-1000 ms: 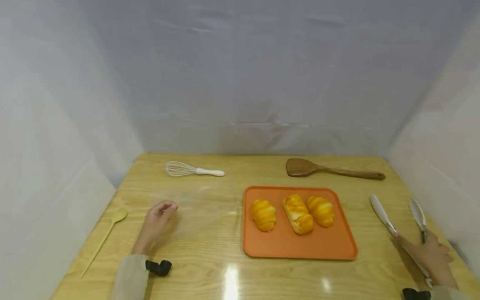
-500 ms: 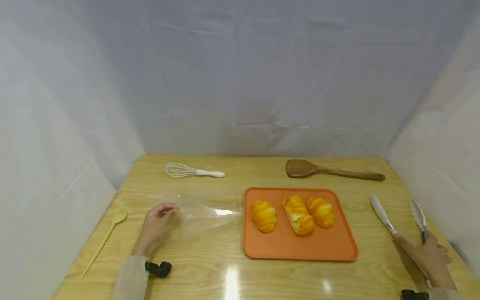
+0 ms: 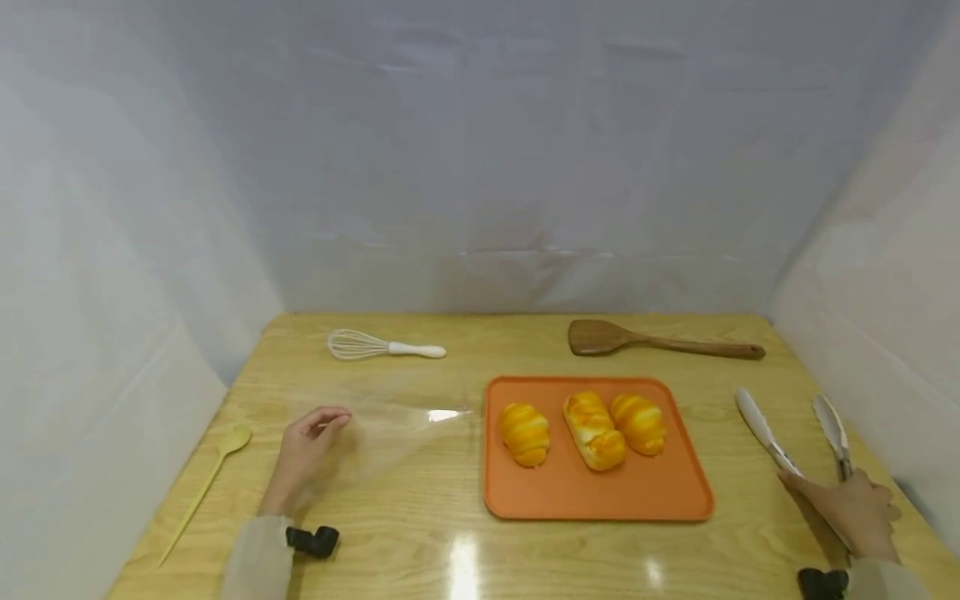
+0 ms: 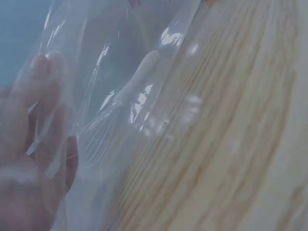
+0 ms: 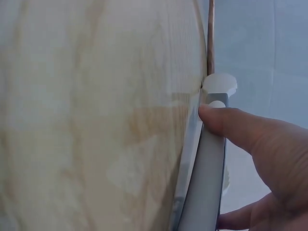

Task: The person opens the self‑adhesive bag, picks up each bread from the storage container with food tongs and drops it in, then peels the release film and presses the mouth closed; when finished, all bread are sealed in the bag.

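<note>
On the left, my left hand [image 3: 306, 450] pinches the edge of a clear plastic bag [image 3: 405, 423], which spreads toward the tray. Seen from the left wrist, the bag's film [image 4: 144, 108] covers the fingers and the view of the whisk. At the far right, my right hand [image 3: 855, 510] grips metal tongs [image 3: 759, 423] with the thumb on one arm; the arms are spread and their heads point away from me. Between the hands lies an orange tray [image 3: 592, 502] bearing a left croissant [image 3: 523, 435], a bread loaf [image 3: 594, 432] and a right croissant [image 3: 639, 425].
A white-handled whisk [image 3: 386, 345] lies at the back left. Behind the tray is a wooden spatula [image 3: 663, 340]. A yellow spoon [image 3: 206, 492] rests near the left table edge. Pale sheets [image 3: 480, 167] enclose the back and sides of the wooden table [image 3: 397, 533].
Both hands keep their grips almost in place. The bag has shifted slightly, with a brighter glint than a second ago. The head view has moved a little.
</note>
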A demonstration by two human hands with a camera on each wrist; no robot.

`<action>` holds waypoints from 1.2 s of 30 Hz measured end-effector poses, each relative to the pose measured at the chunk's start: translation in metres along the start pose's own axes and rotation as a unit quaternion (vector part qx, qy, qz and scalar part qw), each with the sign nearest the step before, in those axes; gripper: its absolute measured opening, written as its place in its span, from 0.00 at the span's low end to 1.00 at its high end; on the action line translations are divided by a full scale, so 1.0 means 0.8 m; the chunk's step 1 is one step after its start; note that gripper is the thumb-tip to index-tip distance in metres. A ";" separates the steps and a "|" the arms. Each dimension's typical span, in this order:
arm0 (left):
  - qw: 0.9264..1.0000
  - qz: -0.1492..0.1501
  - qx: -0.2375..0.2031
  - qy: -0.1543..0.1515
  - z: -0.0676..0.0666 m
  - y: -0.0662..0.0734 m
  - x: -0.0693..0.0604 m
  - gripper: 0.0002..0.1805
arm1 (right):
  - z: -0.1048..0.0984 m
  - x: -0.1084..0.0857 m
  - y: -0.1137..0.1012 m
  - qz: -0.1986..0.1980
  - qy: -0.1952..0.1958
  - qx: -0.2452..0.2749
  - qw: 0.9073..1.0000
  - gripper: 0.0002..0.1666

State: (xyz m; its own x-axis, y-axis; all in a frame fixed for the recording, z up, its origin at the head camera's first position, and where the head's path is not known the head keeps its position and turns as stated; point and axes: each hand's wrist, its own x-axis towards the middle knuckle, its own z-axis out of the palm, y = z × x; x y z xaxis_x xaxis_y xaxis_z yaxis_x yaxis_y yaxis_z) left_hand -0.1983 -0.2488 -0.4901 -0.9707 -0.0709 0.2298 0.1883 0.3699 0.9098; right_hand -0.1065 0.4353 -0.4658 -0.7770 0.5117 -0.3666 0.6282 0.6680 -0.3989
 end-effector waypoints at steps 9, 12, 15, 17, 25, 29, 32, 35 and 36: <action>1.000 -0.014 -0.024 0.005 -0.002 0.003 -0.003 0.16 | 0.002 -0.004 0.001 -0.026 0.030 0.044 0.998 0.65; 0.999 -0.014 -0.031 0.003 -0.003 0.001 -0.002 0.17 | 0.001 -0.013 -0.004 -0.049 0.043 0.072 0.995 0.62; 0.999 -0.010 -0.042 0.002 -0.003 0.000 -0.001 0.18 | 0.001 -0.023 -0.013 -0.093 0.070 0.078 0.990 0.56; 0.999 -0.009 -0.049 0.005 -0.002 0.000 0.000 0.18 | 0.001 -0.031 -0.021 -0.125 0.082 0.081 0.985 0.51; 0.997 -0.022 -0.071 0.016 -0.001 0.002 0.001 0.16 | 0.007 -0.058 -0.048 -0.202 0.091 0.113 0.969 0.57; 0.997 -0.023 -0.073 0.022 0.000 0.000 0.003 0.14 | 0.013 -0.073 -0.057 -0.214 0.091 0.123 0.965 0.56; 0.997 -0.024 -0.075 0.026 0.001 -0.001 0.003 0.11 | 0.019 -0.084 -0.062 -0.207 0.067 0.118 0.969 0.59; 0.996 -0.025 -0.079 0.028 0.001 -0.002 0.003 0.08 | 0.024 -0.094 -0.065 -0.197 0.040 0.101 0.974 0.60; 0.996 -0.024 -0.080 0.029 0.001 -0.001 0.003 0.07 | 0.026 -0.097 -0.065 -0.197 0.035 0.094 0.975 0.61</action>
State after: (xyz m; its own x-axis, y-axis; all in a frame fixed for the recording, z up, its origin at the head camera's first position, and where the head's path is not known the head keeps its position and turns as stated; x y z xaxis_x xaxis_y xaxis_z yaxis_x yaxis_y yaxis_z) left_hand -0.2011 -0.2487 -0.4907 -0.9698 -0.1397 0.2001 0.1680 0.2123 0.9626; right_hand -0.0782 0.3495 -0.4341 -0.9561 0.2761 -0.0982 0.2723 0.7131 -0.6460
